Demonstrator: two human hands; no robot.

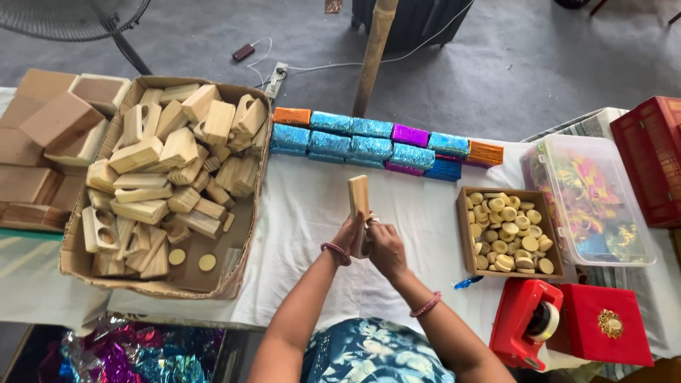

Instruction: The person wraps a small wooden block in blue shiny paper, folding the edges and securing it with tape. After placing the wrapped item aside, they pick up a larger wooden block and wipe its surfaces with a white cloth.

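Upright, pale wooden block (359, 196) between both hands: left hand (350, 234), right hand (385, 248).

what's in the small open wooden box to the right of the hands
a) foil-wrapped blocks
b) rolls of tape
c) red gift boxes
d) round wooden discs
d: the small wooden box is heaped with pale round wooden discs. The foil-wrapped blocks sit in a row at the far edge of the table, and the tape is in the red dispenser nearer the person.
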